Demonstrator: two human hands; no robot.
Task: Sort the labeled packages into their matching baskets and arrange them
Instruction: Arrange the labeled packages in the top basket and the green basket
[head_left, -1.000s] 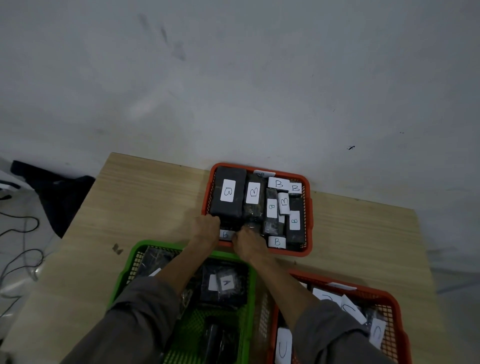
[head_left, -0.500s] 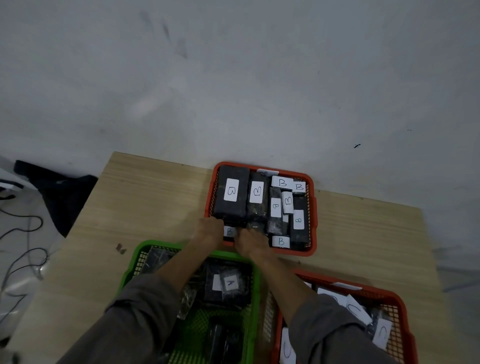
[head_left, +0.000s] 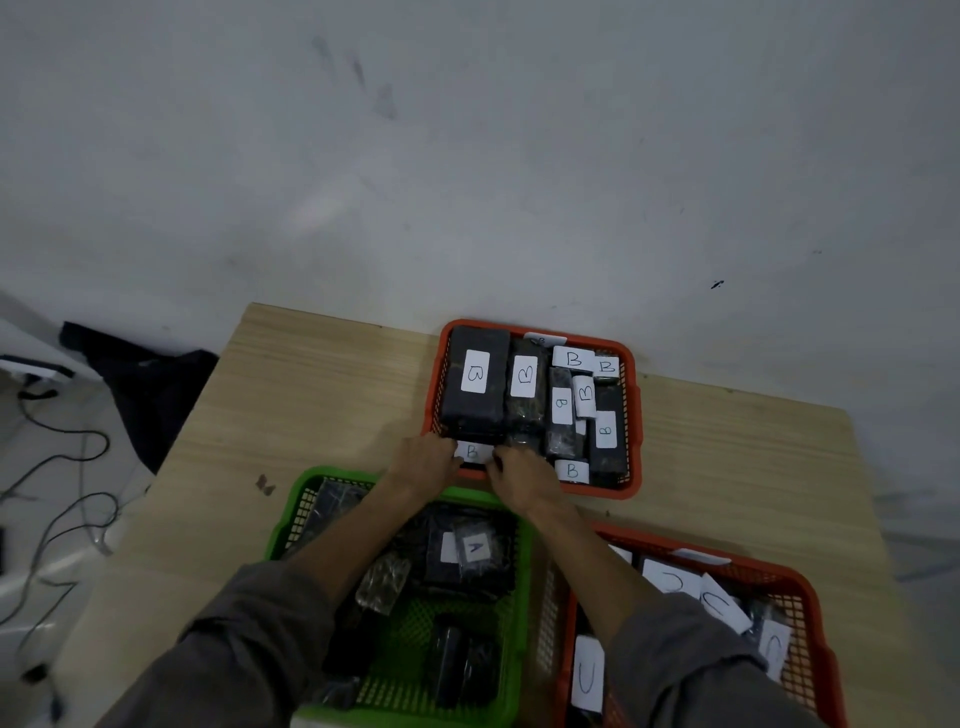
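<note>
A far orange basket (head_left: 635, 415) holds several black packages with white B labels. At its near edge lies a small B-labelled package (head_left: 472, 451). My left hand (head_left: 423, 462) holds its left end and my right hand (head_left: 519, 475) holds its right end, fingers curled round it. A green basket (head_left: 400, 480) beneath my forearms contains black packages, one labelled A (head_left: 475, 548). A near orange basket (head_left: 800, 587) at the right carries packages with C labels (head_left: 670, 582).
The three baskets stand on a light wooden table (head_left: 311, 395) against a grey wall. Left of the table lie a dark cloth (head_left: 150, 384) and loose cables (head_left: 62, 467) on the floor. A small dark mark (head_left: 265, 484) sits on the tabletop.
Both hands have stayed at the near edge of the B basket on the small package. The label between them shows a little more now; the camera shifted slightly.
</note>
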